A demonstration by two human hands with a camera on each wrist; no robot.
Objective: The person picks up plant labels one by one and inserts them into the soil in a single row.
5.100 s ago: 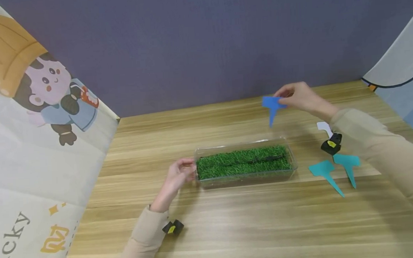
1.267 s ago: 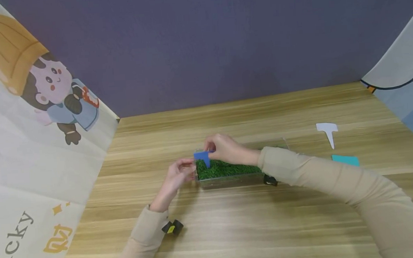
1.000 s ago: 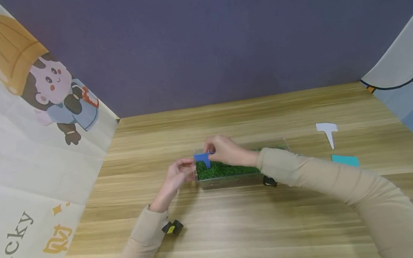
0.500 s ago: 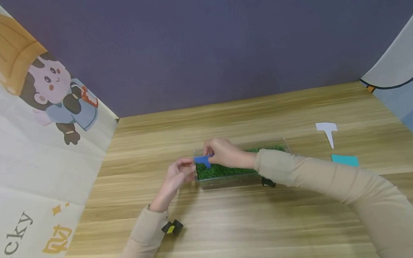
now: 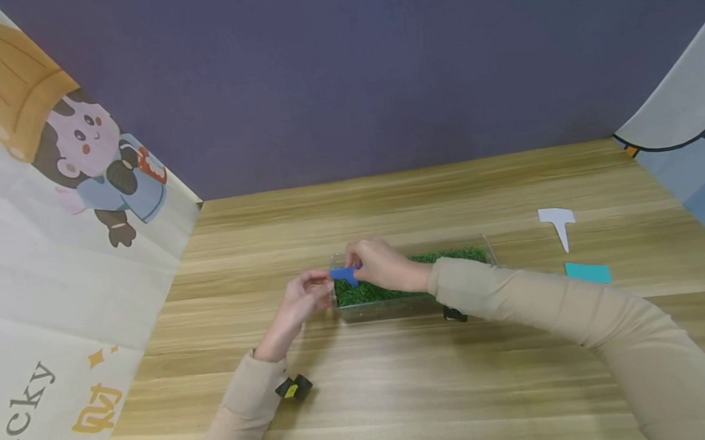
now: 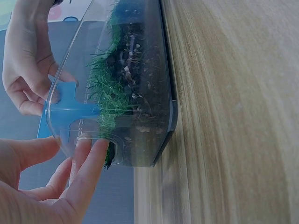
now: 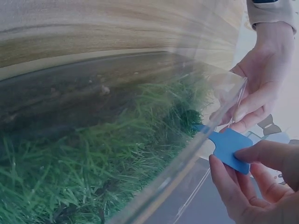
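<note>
A clear plastic box (image 5: 489, 253) lined with green grass (image 5: 450, 257) lies on the wooden table. My right hand (image 5: 380, 265) pinches the head of a blue T-shaped label (image 5: 343, 273) at the box's left end, with its stem down in the grass (image 7: 93, 154). The left wrist view shows the blue label (image 6: 60, 112) through the box's clear wall (image 6: 149, 93). The fingers (image 6: 86, 168) of my left hand (image 5: 305, 299) lie fairly straight against the box's left end wall. In the right wrist view the thumb and fingers of my right hand (image 7: 252, 186) hold the blue label (image 7: 229, 147).
A white T-shaped label (image 5: 558, 221) and a teal label (image 5: 588, 273) lie on the table to the right, the teal one partly hidden by my right sleeve. A printed cloth panel (image 5: 61, 262) borders the table's left side, and a purple wall stands behind.
My right hand carried the blue label from above the table's right side to the box's left end. Over the last second it has sunk lower into the grass. The left hand stayed put.
</note>
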